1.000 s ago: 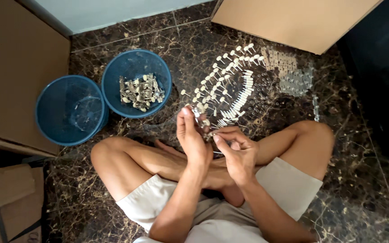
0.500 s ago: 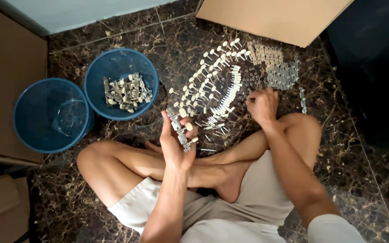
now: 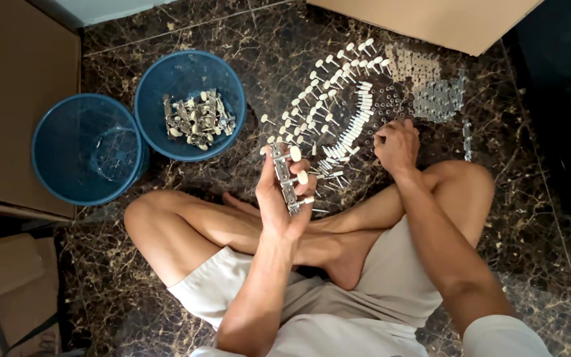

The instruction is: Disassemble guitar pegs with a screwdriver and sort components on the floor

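I sit cross-legged on a dark marble floor. My left hand [image 3: 277, 198] holds up a narrow metal strip [image 3: 284, 178] fitted with cream knobbed pegs, above my shin. My right hand [image 3: 396, 144] reaches out to the floor, fingers curled down over a scatter of small dark rings [image 3: 391, 106]; whether it holds one I cannot tell. Between the hands lie rows of loose cream-knobbed pegs [image 3: 338, 99] and a line of thin metal pins [image 3: 351, 132].
Two blue mesh baskets stand at left: the nearer one [image 3: 87, 149] looks empty, the other [image 3: 190, 66] holds several finished metal strips. A pile of small silver parts [image 3: 434, 92] lies beyond my right hand. Cardboard boxes [image 3: 14, 86] stand at left and along the top.
My right hand has left the strip and reached forward to the parts on the floor. The left hand stays raised with the strip.
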